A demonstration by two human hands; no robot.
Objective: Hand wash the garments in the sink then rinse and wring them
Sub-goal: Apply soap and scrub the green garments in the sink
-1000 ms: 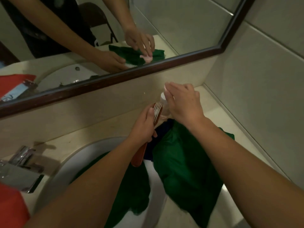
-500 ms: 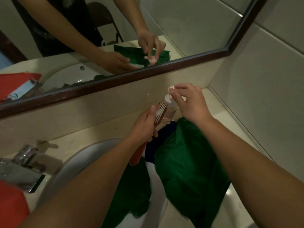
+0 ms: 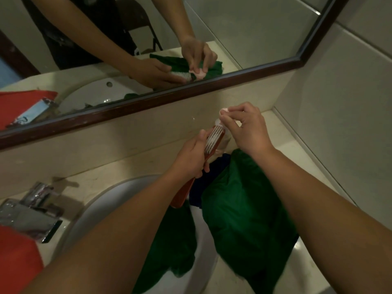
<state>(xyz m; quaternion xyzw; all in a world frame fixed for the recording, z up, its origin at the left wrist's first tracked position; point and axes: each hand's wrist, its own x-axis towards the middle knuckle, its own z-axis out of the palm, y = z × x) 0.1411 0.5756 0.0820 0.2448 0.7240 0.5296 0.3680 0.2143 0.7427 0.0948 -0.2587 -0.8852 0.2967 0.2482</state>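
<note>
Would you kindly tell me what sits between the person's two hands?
In the head view, the brush held by the left hand pokes into that gap, bristles showing, with a small bottle just behind it, below the right hand pinching a cap.

Glossy chrome faucet, smooth ceramic sink, green cloth garment

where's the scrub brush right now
Head view, centre: the left hand grips the scrub brush, bristles up, over the sink's far rim, left of the green garment and just below the right hand, which pinches a pink cap.
</note>
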